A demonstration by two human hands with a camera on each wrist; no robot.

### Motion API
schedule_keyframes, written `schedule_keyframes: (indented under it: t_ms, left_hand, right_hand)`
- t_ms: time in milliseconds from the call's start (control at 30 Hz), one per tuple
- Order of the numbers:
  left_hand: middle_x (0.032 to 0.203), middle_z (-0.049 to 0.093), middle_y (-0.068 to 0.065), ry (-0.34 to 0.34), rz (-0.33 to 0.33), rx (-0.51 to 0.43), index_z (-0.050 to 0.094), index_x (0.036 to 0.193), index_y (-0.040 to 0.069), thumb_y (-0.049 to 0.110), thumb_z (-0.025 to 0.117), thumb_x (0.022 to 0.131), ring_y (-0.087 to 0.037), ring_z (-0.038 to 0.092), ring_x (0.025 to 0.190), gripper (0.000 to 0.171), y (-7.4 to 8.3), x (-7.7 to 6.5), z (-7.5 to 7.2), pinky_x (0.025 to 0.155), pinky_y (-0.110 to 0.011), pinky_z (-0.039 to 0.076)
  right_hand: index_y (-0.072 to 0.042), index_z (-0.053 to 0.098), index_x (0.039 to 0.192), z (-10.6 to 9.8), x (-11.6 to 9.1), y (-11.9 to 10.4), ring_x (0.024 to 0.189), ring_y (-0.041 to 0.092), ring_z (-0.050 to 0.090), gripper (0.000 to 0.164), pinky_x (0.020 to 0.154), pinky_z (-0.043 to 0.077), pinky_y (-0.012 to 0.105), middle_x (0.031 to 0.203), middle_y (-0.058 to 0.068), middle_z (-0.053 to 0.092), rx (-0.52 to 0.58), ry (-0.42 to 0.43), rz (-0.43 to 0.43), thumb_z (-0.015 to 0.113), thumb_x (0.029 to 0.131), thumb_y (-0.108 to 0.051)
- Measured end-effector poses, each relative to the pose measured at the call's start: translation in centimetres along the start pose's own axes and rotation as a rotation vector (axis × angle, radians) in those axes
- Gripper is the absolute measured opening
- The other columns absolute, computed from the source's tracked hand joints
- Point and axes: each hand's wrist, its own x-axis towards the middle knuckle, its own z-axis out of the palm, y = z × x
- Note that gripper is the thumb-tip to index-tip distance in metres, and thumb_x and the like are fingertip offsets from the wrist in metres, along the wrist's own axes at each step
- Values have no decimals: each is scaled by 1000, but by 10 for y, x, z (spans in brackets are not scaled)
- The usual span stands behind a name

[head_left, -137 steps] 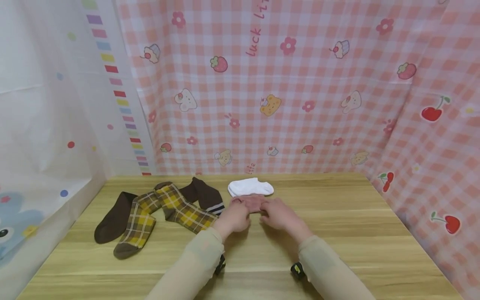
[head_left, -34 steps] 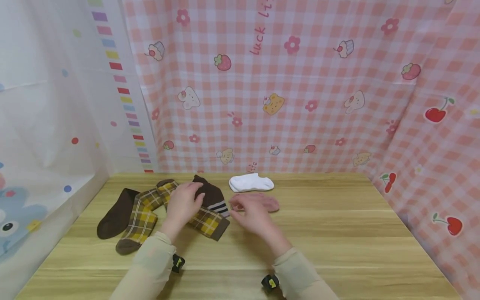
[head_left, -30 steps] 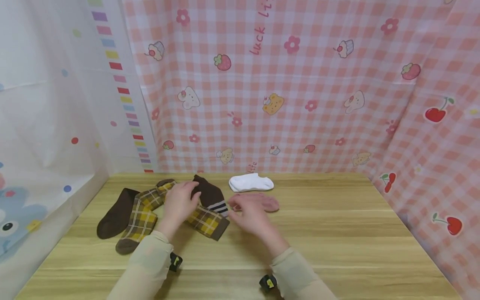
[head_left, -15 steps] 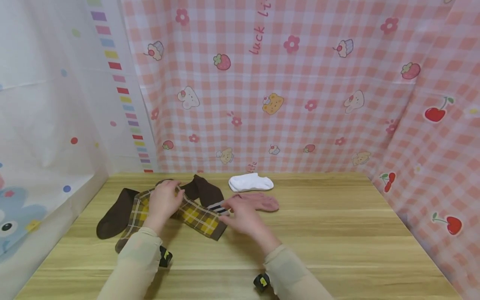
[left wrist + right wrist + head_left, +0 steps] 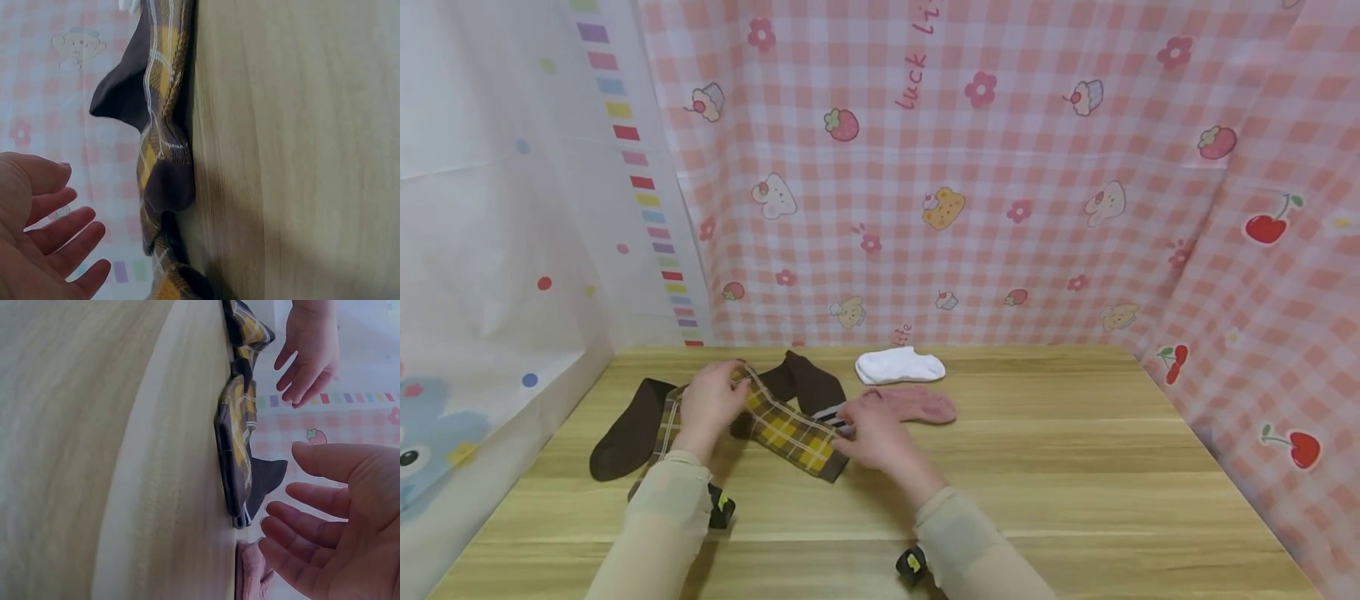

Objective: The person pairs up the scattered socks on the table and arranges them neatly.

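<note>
My left hand (image 5: 711, 404) hovers with loose fingers over the spot where two yellow-and-brown plaid socks meet. In the left wrist view its fingers (image 5: 69, 231) are spread, apart from the cloth. The right plaid sock (image 5: 786, 435) lies slantwise, dark cuff toward me. Close to that cuff is my right hand (image 5: 878, 435), its fingers (image 5: 306, 522) relaxed and holding nothing in the right wrist view. Most of the left plaid sock (image 5: 667, 423) is hidden by my left arm. A dark brown sock (image 5: 820, 387) with a striped cuff lies behind the plaid one.
Another dark brown sock (image 5: 628, 437) lies at the far left. A flat pink sock (image 5: 928, 404) lies just beyond my right hand, with a white sock (image 5: 898, 365) behind it. The wooden table (image 5: 1075, 467) ends at a pink checked curtain (image 5: 977, 175).
Earlier both hands held the pink sock; it now lies flat. My left hand has moved left over the plaid socks, and my right hand has drifted left and nearer me, to the plaid cuff.
</note>
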Motion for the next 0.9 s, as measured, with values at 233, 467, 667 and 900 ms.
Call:
schedule_keyframes:
  t_ms: [233,467,667,900]
  left_hand:
    - [129,56,-31,-11,-34,-38,57,132,-6,17,58,98,-48,57,110,42,-11,4,-3,86,-62,47]
    - [127,57,-33,-24,-25,-100,57,129,-9,11,56,97,-50,54,113,39,-19,9,-5,93,-61,44]
    - [125,56,-35,-18,-60,-113,55,129,-13,12,57,95,-52,53,113,42,-25,15,-3,94,-61,44]
    - [132,50,-36,-92,-112,-97,48,135,-14,16,54,99,-52,48,119,48,-29,21,-2,98,-61,41]
  right_hand:
    - [-8,64,119,6,0,-4,96,21,59,40,85,51,38,105,6,60,-33,-29,80,75,87,-29]
    - [-8,63,121,12,4,-7,102,24,61,43,88,51,40,111,9,65,-42,-43,124,76,86,-29]
    - [-10,66,116,18,10,-7,103,24,60,40,85,52,39,109,7,66,-120,-45,130,78,84,-31]
    - [-11,64,95,21,15,-8,86,19,57,32,70,52,34,88,1,61,-165,-53,151,83,80,-32]
